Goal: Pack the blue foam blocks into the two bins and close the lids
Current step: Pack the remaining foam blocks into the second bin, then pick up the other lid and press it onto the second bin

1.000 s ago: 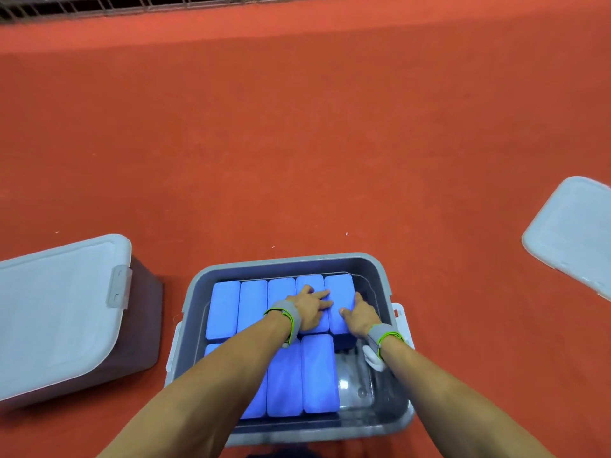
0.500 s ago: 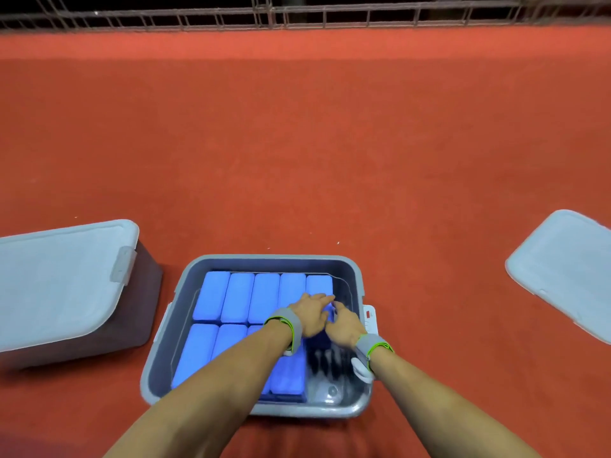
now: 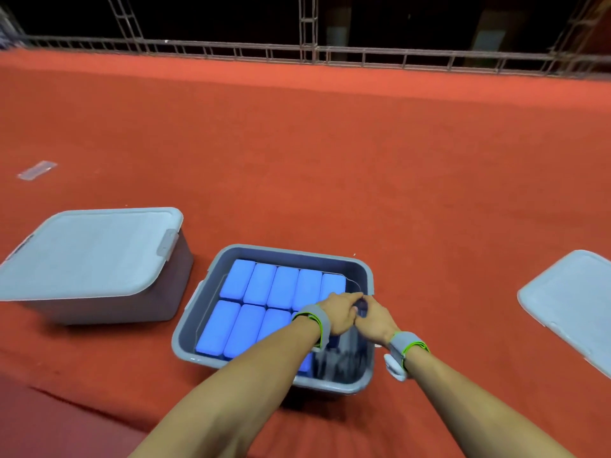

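Blue rectangular foam blocks (image 3: 274, 287) lie packed side by side in two rows inside the open grey plastic bin (image 3: 211, 285) at the middle of the red carpeted floor (image 3: 330, 160). At far left a small clear strip (image 3: 37, 170) lies flat on the carpet, and nearer sits a second grey plastic bin with its pale lid shut (image 3: 89, 252), a latch showing on its right edge, just beside the open bin but not touching it. Over the open bin's right part the left hand (image 3: 337, 312) reaches in with its fingers bent down onto a block, its fingertips meeting the right hand (image 3: 375, 320); both hands seem to pinch the same dark-shadowed block at the far right of the back row (the grip itself is blurred, so I cannot tell how firmly). Each wrist carries a grey band with a green edge. At far right a loose pale grey lid (image 3: 575, 302) lies flat on the carpet, well apart from the bin.
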